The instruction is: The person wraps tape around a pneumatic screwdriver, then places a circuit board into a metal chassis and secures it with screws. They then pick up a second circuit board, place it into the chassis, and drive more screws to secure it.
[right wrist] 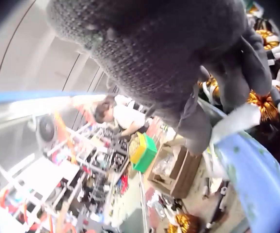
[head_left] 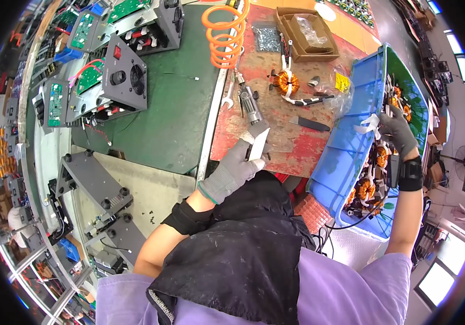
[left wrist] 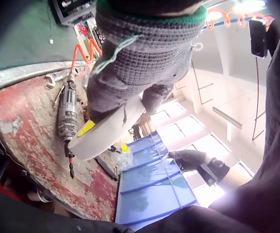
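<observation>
My gloved left hand (head_left: 235,167) grips a roll of white tape (head_left: 258,144) near the front edge of the red bench. Past the roll lies a pneumatic screwdriver (left wrist: 68,114), its bit bare of any screw. My gloved right hand (head_left: 399,131) is inside the tilted blue crate (head_left: 336,138), over copper-wound coils (head_left: 367,189). A short strip of white tape (right wrist: 237,124) hangs at the thumb side of that hand, pinched at its fingertips. Its other fingers point down among the coils (right wrist: 262,106) with white-sleeved leads.
On the red bench lie a single coil (head_left: 285,82), a dark-bladed knife (head_left: 309,124), a wrench (head_left: 228,95) and a cardboard box (head_left: 307,53). An orange air hose (head_left: 225,40) hangs above. Grey device housings (head_left: 127,81) stand on the green mat to the left.
</observation>
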A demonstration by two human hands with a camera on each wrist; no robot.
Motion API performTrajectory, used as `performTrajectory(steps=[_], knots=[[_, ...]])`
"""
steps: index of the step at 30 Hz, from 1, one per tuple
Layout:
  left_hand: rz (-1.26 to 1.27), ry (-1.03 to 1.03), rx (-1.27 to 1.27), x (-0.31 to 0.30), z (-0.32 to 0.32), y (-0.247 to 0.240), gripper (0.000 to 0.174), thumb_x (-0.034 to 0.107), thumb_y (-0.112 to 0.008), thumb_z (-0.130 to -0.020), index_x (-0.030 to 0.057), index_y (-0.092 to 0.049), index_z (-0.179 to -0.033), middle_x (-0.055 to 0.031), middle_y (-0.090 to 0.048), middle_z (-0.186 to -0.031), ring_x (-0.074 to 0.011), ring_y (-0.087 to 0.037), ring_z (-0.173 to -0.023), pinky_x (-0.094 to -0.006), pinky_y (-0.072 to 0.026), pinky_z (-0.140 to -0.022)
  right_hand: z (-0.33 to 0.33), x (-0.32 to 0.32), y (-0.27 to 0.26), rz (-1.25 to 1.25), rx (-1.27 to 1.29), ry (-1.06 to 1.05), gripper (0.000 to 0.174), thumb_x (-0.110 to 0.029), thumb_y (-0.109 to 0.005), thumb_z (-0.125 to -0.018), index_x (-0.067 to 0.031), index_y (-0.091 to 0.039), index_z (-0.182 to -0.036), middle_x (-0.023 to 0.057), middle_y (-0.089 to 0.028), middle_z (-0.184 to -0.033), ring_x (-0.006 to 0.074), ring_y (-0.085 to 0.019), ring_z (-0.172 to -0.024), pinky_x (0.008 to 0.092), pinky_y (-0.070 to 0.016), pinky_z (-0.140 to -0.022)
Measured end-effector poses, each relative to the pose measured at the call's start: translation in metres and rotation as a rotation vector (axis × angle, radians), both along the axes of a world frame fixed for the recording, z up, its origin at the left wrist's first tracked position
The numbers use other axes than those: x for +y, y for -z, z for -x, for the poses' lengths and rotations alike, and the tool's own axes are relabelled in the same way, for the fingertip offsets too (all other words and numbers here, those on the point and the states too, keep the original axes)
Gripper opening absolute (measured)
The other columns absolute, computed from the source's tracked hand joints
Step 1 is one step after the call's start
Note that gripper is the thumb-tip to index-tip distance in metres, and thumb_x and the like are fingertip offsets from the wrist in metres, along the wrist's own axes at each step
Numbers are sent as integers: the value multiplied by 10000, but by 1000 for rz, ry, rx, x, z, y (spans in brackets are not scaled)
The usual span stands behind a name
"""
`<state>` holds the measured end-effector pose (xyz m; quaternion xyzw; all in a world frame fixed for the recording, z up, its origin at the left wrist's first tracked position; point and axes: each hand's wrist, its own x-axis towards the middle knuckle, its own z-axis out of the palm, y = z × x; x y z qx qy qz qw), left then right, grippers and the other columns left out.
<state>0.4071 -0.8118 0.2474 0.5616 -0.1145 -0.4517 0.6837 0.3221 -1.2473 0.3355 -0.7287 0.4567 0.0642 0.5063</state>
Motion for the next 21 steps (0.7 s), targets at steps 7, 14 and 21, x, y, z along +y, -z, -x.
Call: performTrajectory(steps=[7,14,21], knots=[[163,-78,224,-8,-2,6,864,66,-597,-746,86,-199,-1512,-84,-519,-1198,-185,-567,-1014,-329,-460,-923,1,113,-22,526,-405,-218,471,-204,-728,-833,-43,-558,-1242,75,-623,-1087,185,-594,-967,325,-491,-829],[191,-75,335,-13,-3,-17,998,-49,-504,-742,212,17,-1553,-141,-486,-1307,-211,-548,-1108,-339,-450,-952,-10,245,52,212,-399,-499,466,-233,-778,-779,-55,-597,-1170,88,-657,-1001,184,-633,-876,318,-506,-780],[80,-62,145,-16,7,-5,926,-15,-528,-842,182,45,-1542,-87,-545,-1174,-115,-569,-930,-247,-497,-711,-12,260,71,-1,-325,-397,450,-216,-759,-798,-58,-599,-1187,100,-650,-1031,187,-624,-918,318,-496,-829]])
